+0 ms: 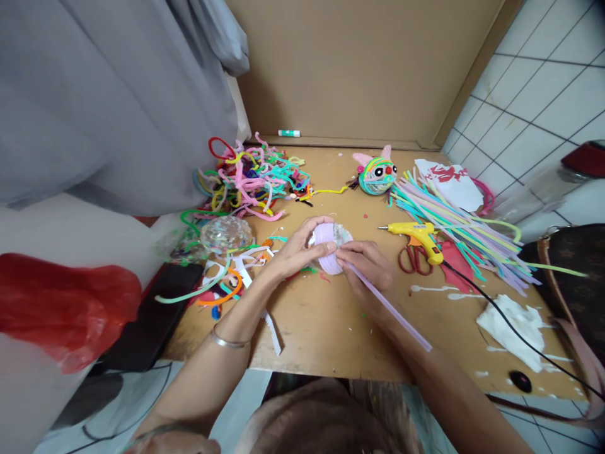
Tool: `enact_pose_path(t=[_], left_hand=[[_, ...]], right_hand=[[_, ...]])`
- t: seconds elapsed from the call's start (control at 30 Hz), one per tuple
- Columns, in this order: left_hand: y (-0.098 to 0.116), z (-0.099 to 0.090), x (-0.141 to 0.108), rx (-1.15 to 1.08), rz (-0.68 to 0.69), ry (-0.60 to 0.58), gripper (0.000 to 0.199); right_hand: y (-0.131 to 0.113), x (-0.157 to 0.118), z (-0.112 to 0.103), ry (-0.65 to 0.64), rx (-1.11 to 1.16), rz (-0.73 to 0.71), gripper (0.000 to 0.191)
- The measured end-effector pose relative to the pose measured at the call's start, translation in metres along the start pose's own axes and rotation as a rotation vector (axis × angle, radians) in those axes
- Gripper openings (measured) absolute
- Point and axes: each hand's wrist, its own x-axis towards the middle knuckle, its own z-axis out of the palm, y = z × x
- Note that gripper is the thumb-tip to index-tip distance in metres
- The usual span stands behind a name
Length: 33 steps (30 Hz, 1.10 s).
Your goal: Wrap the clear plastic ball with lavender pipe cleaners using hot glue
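Observation:
A round ball (325, 250), partly wrapped in lilac pipe cleaner with a clear, whitish part showing at its right, is near the middle of the table. My left hand (305, 248) grips it from the left, thumb across the front and fingers over the top. At its right side my right hand (368, 265) pinches a lilac pipe cleaner (392, 309), whose free length slants down to the right over my wrist. The yellow glue gun (420, 233) lies to the right on red-handled scissors (416, 260).
Tangled colourful pipe cleaners (250, 176) are heaped at the back left, near a clear ball (225, 233). A decorated ball with pink ears (377, 173) stands at the back. Straight pipe cleaners (463, 221), a white cloth (513, 328) and a black cable (510, 309) lie right.

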Motion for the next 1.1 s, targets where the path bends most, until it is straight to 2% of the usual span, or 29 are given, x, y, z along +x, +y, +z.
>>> enact_pose_path(t=[0.33, 0.57, 0.73, 0.87, 1.1], left_hand=[[0.0021, 0.0028, 0.0009, 0.042, -0.019, 0.044, 0.055], [-0.0005, 0.0033, 0.0020, 0.045, 0.006, 0.059, 0.054], [0.0028, 0.0035, 0.0021, 0.061, 0.000, 0.052, 0.055], [0.0039, 0.0031, 0.0014, 0.063, 0.003, 0.039, 0.055], [0.0088, 0.0034, -0.0007, 0.054, 0.005, 0.010, 0.057]], right_hand=[[0.0011, -0.0007, 0.0009, 0.020, 0.010, -0.016, 0.023], [-0.0033, 0.0000, -0.0026, -0.038, 0.023, 0.002, 0.039], [-0.0048, 0.0015, -0.0035, 0.001, 0.057, 0.118, 0.026], [-0.0042, 0.0041, -0.0062, 0.094, 0.028, 0.237, 0.009], [-0.0013, 0.0049, -0.0072, 0.131, 0.097, 0.422, 0.017]])
